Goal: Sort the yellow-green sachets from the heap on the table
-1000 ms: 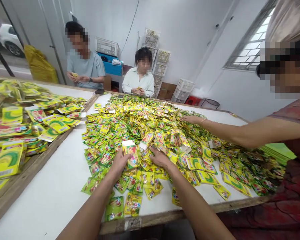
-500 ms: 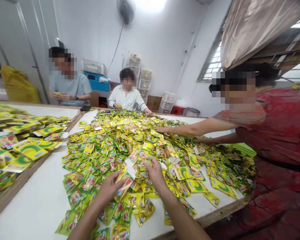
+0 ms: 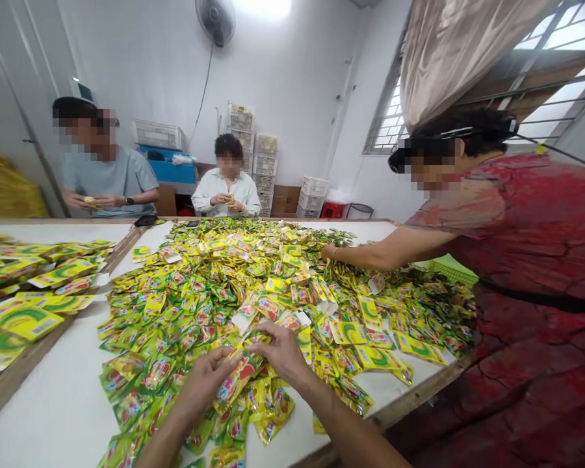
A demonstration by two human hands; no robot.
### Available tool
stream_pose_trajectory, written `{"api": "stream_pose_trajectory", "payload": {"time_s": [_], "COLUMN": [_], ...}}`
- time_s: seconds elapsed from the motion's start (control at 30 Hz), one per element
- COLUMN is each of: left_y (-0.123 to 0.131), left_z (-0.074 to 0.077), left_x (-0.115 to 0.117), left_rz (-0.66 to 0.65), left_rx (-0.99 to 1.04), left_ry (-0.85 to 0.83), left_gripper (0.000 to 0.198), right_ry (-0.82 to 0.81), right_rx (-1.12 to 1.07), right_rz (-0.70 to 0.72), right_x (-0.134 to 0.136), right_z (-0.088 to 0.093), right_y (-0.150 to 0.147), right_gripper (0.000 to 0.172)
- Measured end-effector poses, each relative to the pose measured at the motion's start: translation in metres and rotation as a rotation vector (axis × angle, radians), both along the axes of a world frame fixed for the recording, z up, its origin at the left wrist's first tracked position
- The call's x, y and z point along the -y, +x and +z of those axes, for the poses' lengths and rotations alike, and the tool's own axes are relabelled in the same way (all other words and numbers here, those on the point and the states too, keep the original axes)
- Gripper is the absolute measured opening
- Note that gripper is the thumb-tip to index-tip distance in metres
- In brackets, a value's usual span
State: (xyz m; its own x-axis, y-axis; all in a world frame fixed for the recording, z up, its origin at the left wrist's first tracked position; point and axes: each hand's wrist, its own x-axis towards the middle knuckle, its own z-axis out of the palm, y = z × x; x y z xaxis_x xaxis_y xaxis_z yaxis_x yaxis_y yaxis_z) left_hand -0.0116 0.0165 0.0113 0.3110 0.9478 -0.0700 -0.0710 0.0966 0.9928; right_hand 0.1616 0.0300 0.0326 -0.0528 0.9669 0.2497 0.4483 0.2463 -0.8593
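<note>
My left hand point(image 3: 208, 377) is closed around a small yellow carton point(image 3: 234, 385) with red fruit printed on it, held tilted over the heap. My right hand point(image 3: 281, 351) meets it at the carton's upper end, thumb and fingers pinched together. Between those fingers shows a thin yellow-green edge; whether it is a sachet or the carton's flap I cannot tell. Under and around both hands spreads a large heap of shiny green and yellow sachets point(image 3: 175, 338). Flat yellow cartons with white flaps point(image 3: 348, 333) lie on top of it.
At right a co-worker in a red patterned top point(image 3: 531, 214) reaches into the heap. Two more people point(image 3: 227, 188) sit across the table, holding small yellow things. More cartons point(image 3: 26, 318) lie left of a wooden divider strip point(image 3: 34, 361). Crates point(image 3: 266, 172) stand by the wall.
My right hand has come down and left from above the heap to the carton's top end. The person opposite has drawn both hands together. My view has shifted slightly right.
</note>
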Motion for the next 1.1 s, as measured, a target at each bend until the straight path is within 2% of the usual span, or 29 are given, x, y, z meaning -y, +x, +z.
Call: {"api": "stream_pose_trajectory", "payload": {"time_s": [0.07, 0.13, 0.27, 0.43, 0.5, 0.63, 0.83, 0.97, 1.03, 1.1], "left_y": [0.0, -0.001, -0.004, -0.005, -0.005, -0.007, -0.011, -0.006, -0.003, -0.001], "left_z": [0.002, 0.003, 0.003, 0.005, 0.006, 0.004, -0.004, -0.008, -0.009, -0.009], "left_x": [0.001, 0.001, 0.002, 0.001, 0.0, -0.002, -0.003, -0.003, -0.004, -0.004], "left_rz": [0.001, 0.031, 0.085, 0.025, -0.013, -0.05, -0.109, -0.09, -0.055, -0.013], "left_rx": [0.062, 0.125, 0.206, 0.09, 0.047, 0.034, 0.017, 0.073, 0.09, 0.076], "left_ry": [-0.051, -0.1, -0.143, -0.094, -0.081, -0.084, -0.116, -0.178, -0.191, -0.151], "left_gripper": [0.033, 0.035, 0.038, 0.039, 0.039, 0.039, 0.035, 0.039, 0.042, 0.045], "right_ry": [-0.009, 0.005, 0.043, 0.113, 0.073, -0.015, -0.099, -0.114, -0.113, -0.101], "right_rx": [-0.037, -0.045, 0.009, 0.221, 0.2, 0.121, 0.072, 0.076, 0.05, 0.001], "right_rz": [-0.106, -0.126, -0.079, 0.051, 0.002, -0.179, -0.003, 0.071, 0.013, -0.102], "right_x": [-0.002, -0.003, 0.0, 0.008, 0.009, 0.01, 0.023, 0.034, 0.033, 0.03], "right_z": [-0.004, -0.009, -0.01, -0.001, -0.002, -0.009, -0.01, -0.013, -0.017, -0.02], "right_y": [-0.006, -0.013, -0.017, -0.007, -0.005, -0.008, -0.01, -0.012, -0.015, -0.018], "right_gripper": [0.024, 0.026, 0.021, 0.012, 0.01, 0.017, 0.016, 0.016, 0.015, 0.012]}}
